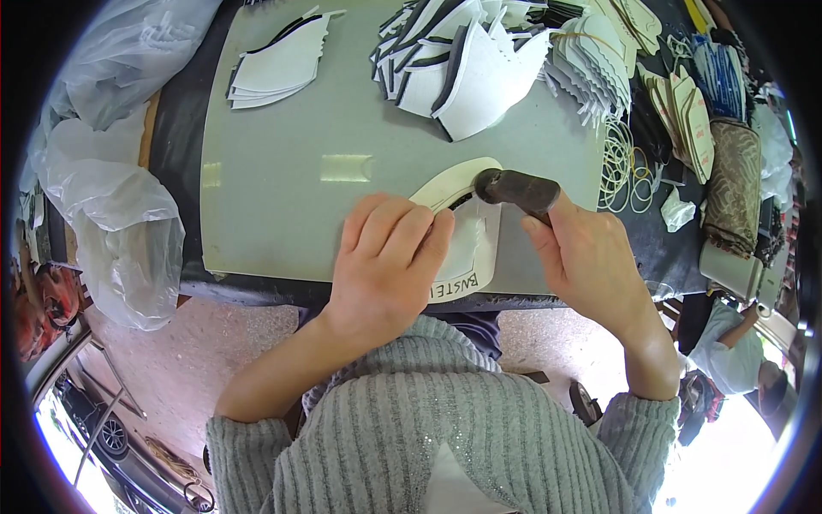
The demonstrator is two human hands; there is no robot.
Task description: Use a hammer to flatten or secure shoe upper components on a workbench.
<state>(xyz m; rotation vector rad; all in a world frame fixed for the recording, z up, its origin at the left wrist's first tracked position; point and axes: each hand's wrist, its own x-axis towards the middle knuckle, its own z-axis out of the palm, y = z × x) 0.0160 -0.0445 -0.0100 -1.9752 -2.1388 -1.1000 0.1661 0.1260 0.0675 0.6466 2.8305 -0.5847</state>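
A cream, curved template with hand lettering lies flat near the table's front edge. Within its outline is a white cut piece with a dark strip along its upper edge. My left hand presses down on the template's left side, its fingers bent and close together; what lies under the fingertips is hidden. A dark hammer is in my right hand, fingers wrapped round the handle. The hammer's head is over the template's upper right edge, beside the dark strip; whether it touches cannot be told.
A grey-green board covers the table. White cut pieces stand in a small stack at far left and a larger pile at the back. Plastic bags lie left; rubber bands, more templates and a patterned roll lie right.
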